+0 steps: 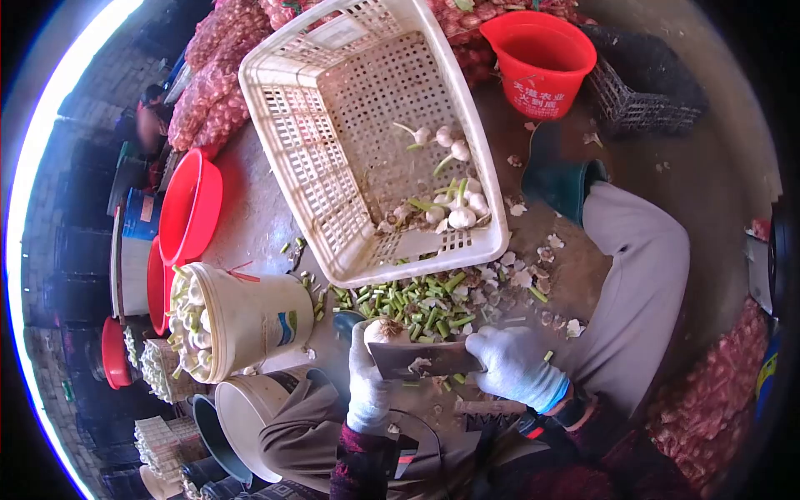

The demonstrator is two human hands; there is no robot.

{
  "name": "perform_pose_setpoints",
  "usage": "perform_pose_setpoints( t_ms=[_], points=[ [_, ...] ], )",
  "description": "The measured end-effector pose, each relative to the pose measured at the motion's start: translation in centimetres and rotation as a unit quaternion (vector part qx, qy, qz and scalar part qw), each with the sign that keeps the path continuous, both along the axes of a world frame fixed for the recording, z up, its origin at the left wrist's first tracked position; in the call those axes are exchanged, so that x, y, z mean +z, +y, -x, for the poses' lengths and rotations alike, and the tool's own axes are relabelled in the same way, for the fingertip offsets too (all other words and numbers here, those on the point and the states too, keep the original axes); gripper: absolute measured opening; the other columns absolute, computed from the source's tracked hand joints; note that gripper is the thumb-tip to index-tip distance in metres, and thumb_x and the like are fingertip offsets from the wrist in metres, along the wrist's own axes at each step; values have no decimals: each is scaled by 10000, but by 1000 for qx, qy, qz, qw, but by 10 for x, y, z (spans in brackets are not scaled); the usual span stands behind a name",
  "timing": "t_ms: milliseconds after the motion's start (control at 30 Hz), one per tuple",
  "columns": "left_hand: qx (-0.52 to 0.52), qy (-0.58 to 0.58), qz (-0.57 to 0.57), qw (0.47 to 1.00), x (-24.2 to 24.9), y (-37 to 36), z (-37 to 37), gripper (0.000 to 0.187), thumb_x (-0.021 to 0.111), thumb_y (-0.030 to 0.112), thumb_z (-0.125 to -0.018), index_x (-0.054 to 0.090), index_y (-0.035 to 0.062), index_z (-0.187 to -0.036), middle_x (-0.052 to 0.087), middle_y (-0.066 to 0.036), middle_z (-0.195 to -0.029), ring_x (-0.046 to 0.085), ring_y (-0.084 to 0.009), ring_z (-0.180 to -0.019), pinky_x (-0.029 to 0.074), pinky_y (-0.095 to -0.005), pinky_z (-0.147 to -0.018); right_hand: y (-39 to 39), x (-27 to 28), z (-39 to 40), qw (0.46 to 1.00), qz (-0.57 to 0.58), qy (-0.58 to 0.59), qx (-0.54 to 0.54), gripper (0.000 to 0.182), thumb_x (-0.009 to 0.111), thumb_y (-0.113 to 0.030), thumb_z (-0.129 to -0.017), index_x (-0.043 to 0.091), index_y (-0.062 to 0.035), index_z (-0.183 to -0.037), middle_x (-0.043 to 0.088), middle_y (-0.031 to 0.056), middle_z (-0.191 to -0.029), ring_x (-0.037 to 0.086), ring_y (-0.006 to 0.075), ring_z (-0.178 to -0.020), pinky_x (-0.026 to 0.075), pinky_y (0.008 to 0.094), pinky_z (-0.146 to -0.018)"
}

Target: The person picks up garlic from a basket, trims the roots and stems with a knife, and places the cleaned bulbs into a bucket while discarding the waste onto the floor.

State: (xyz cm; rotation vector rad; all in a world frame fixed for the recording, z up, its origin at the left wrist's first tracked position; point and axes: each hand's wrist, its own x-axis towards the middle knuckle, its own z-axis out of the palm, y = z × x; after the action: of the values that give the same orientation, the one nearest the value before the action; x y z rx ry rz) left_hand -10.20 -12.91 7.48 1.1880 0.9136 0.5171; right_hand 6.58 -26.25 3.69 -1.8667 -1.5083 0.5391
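Note:
A garlic bulb (386, 331), roots showing, is held in my gloved left hand (367, 379), whose fingers wrap round its side. My gloved right hand (517, 364) grips a wide-bladed knife (421, 360) by its handle. The blade lies level across the lower side of the bulb, and a scrap of skin clings to it. Just beyond my hands, cut green stems (417, 306) and papery skins are heaped on the floor. Past them a white plastic basket (495, 225) holds several garlic bulbs (461, 217) at its near right corner.
A white bucket (262, 327) full of garlic stands at left, near red basins (192, 208). A red bucket (540, 62) and black crate (646, 92) are at upper right. Net sacks (208, 112) lie at upper left and lower right. Another person (150, 125) is far left.

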Motion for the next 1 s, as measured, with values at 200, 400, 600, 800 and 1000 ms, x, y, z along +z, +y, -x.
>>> perform_pose_setpoints(
  t_ms=[200, 400, 600, 800, 1000],
  points=[
    [7, 106, -14, 994, -17, 5, -1, 610, 729, 337, -729, 407, 38, -1152, 579, -60, -1000, 606, -123, -873, 510, -240, -736, 5, -30, 8, 999, 49, 22, 7, 238, 700, -166, -610, 556, -120, -794, 558, 85, -705, 605, 314, -639, 471, 437, -551],
    [43, -11, 23, 999, -51, 1, 0, 583, 805, 297, -681, 454, 39, -1068, 564, -22, -970, 566, -102, -872, 484, -247, -780, 10, -67, 16, 996, 56, 65, -15, 74, 565, -118, -733, 568, -108, -806, 601, 113, -731, 628, 326, -680, 494, 435, -573],
    [52, -30, 12, 998, -49, -8, 4, 538, 723, 239, -675, 474, 42, -1109, 573, -27, -969, 598, -136, -870, 510, -262, -745, 5, -84, 22, 995, 79, 54, -17, 101, 556, -149, -762, 618, -110, -832, 641, 123, -757, 651, 327, -732, 513, 440, -619],
    [49, 41, -136, 989, 16, -20, -15, 622, 792, 137, -605, 493, 13, -1137, 562, -71, -1005, 569, -167, -886, 491, -279, -767, 6, -95, 3, 951, 253, 139, -110, 265, 601, -190, -702, 676, -27, -897, 655, 229, -820, 646, 386, -798, 517, 477, -726],
    [99, 45, -15, 994, -9, -12, -30, 660, 712, -3, -658, 449, 13, -1264, 535, -69, -1043, 559, -187, -922, 490, -317, -819, 4, -84, 15, 925, 233, 260, -149, 221, 575, -203, -726, 657, -64, -878, 642, 205, -757, 633, 388, -732, 503, 452, -662]
  ],
)
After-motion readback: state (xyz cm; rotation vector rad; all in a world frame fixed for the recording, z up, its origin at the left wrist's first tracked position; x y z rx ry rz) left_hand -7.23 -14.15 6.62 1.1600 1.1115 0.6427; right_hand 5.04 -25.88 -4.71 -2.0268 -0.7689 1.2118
